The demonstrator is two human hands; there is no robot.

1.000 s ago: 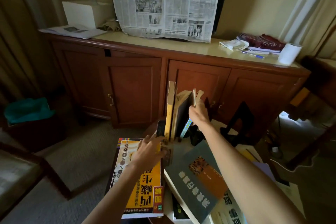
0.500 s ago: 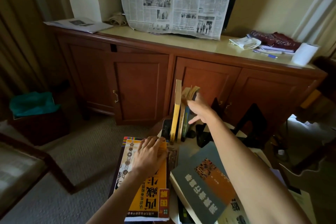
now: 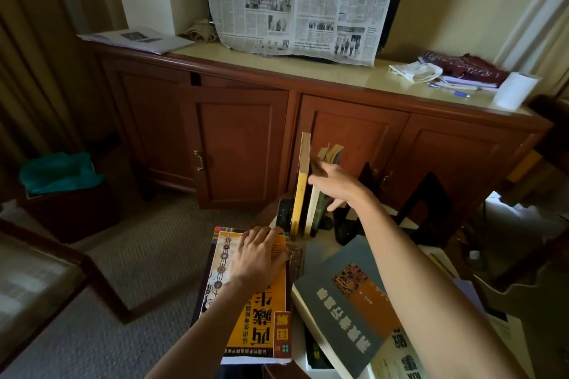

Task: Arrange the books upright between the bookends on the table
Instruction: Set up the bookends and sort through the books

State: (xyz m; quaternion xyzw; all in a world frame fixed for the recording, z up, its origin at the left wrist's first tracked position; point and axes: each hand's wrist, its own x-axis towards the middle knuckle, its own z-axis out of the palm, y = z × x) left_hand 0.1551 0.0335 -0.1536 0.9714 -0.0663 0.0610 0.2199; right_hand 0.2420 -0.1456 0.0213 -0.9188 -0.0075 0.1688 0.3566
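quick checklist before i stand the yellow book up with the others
1. Upright books standing: ok, only the right hand steadies them.
2. Left hand on yellow book: ok, lying flat on it.
3. Grip on it: cannot tell.
4. Bookend right of the row: ok, with a gap.
5. Left bookend against the row: cannot tell, dark.
6. Grey book out of the way: ok, beside it.

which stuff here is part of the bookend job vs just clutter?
Job:
- upright books at the table's far end
- black bookends
- yellow book under the left hand
- grey book lying flat
- right hand at the upright books

Clutter:
- newspaper hung above the cabinet
- blue pen, paper roll, red cloth on the cabinet top
- bin with teal bag
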